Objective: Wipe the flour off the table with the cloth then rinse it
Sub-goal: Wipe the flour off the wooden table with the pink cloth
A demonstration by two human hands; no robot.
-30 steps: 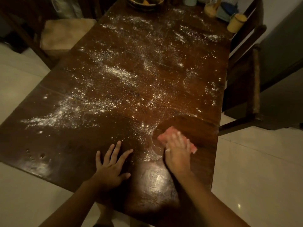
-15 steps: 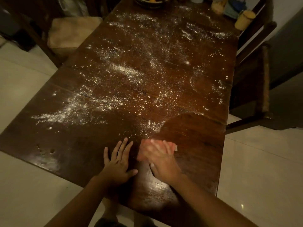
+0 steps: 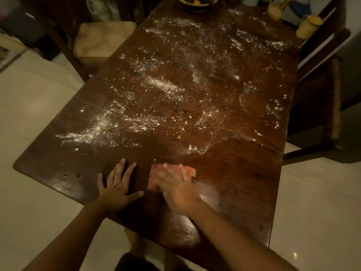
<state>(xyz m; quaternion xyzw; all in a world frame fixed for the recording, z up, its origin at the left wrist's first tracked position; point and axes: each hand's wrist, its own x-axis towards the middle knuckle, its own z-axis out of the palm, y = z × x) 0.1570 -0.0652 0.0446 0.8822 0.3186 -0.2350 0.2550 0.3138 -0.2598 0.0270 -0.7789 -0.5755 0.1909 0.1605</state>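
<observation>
A pink cloth (image 3: 191, 170), blurred and seemingly bunched, is pressed to the near counter (image 3: 240, 184) under the right hand (image 3: 175, 189), fingers straight. The left hand (image 3: 117, 189) is laid spread just beside it. Flour (image 3: 162, 87) is scattered beyond.

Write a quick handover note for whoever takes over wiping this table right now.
Left hand: flat on the table near the front edge, fingers spread, holding nothing.
Right hand: pressing the pink cloth onto the wood beside the left hand; blurred by motion.
Done: the near right corner looks wiped, with a damp sheen.
Left: flour covers the middle, the left side and the far end, up toward the bowl and yellow container. Wipe those, then rinse the cloth; no sink in view.
</observation>
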